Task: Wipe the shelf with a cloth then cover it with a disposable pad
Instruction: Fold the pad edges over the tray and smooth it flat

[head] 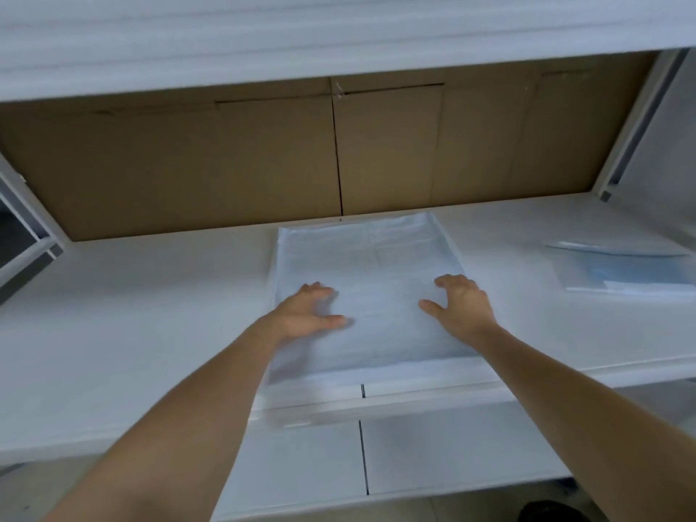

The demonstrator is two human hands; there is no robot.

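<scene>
A pale blue disposable pad (371,265) lies spread flat on the white shelf (143,295), from the cardboard back panel to the front edge, where it hangs slightly over. My left hand (307,314) rests on the pad's left part with fingers spread. My right hand (461,301) rests on its right part, fingers spread and slightly bent. Both hands press down on the pad and hold nothing. No cloth is in view.
Brown cardboard (263,160) lines the back of the shelf. A clear plastic package (625,273) with blue contents lies on the shelf at the right. Another white shelf (263,32) hangs overhead, and a lower shelf (433,457) sits below. Metal uprights stand at both sides.
</scene>
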